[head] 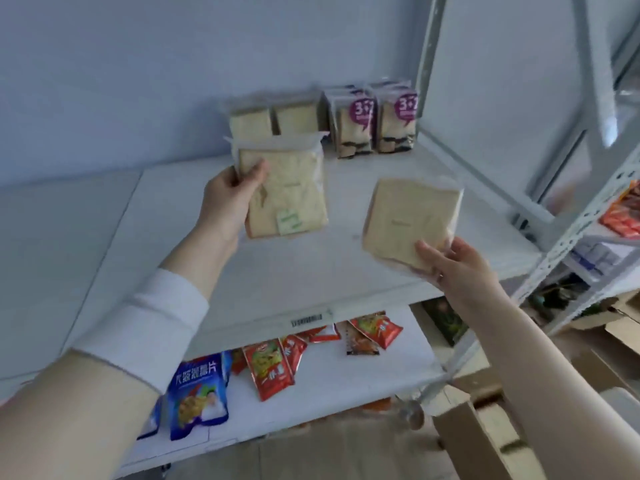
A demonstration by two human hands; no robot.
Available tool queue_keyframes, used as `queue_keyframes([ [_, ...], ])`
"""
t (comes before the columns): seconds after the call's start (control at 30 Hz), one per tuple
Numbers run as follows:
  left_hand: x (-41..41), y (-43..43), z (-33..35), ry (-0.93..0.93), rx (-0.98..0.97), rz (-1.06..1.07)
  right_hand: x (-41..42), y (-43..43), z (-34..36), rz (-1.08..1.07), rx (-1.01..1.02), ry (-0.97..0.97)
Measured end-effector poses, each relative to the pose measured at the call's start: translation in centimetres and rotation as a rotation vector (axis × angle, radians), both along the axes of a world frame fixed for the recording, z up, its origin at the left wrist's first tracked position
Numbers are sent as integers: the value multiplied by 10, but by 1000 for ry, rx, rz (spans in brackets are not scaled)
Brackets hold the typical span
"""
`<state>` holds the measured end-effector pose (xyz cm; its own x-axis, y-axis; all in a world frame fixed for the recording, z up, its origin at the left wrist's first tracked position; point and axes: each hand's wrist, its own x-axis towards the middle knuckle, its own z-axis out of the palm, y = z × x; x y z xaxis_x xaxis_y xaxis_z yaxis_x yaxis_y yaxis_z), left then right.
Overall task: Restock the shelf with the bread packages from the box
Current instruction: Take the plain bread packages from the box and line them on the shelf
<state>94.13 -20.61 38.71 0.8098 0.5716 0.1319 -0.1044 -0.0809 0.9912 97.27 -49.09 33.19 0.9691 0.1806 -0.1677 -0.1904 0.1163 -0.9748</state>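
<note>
— Head view first: where are your hands?

— Your left hand (232, 195) is stretched out over the white shelf (180, 216), thumb across the front of a bread package (287, 188) and fingers behind it, holding it upright by its left edge. Your right hand (450, 261) is raised on the right, pinching a second bread package (412, 220) at its near corner; that one is tilted, its flat face turned up toward you. Both are held above the shelf surface, not touching it.

— What are you holding, by the look of it?

— Pale square slices in clear, crinkly wrap. The left one has a sealed flap on top and a small greenish label near its bottom. Your left forearm wears a white ribbed cuff (152, 320); the right arm is bare.

— And the shelf?

— Flat and smooth. At the far edge stand two more plain bread packs (273, 117), and to their right two packs with purple labels (375, 123). On the lower shelf lie red snack packets (273, 370) and a blue bag (199, 393).

— Anything you can't make out?

— The printing on the bread wrappers is too blurred to read. A cardboard box (485, 434) is cut off at the near right corner, so its contents don't show.
</note>
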Motion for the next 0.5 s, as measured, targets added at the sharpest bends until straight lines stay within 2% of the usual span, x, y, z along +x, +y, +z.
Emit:
queue_keyframes([
  [0.2, 51, 78, -49, 105, -20, 176, 60, 99, -13, 5, -193, -96],
  [0.37, 125, 123, -54, 24, -98, 278, 148, 164, -10, 7, -241, -185],
  [0.5, 178, 149, -62, 4, -64, 321, 220, 213, -13, -11, -276, -254],
])
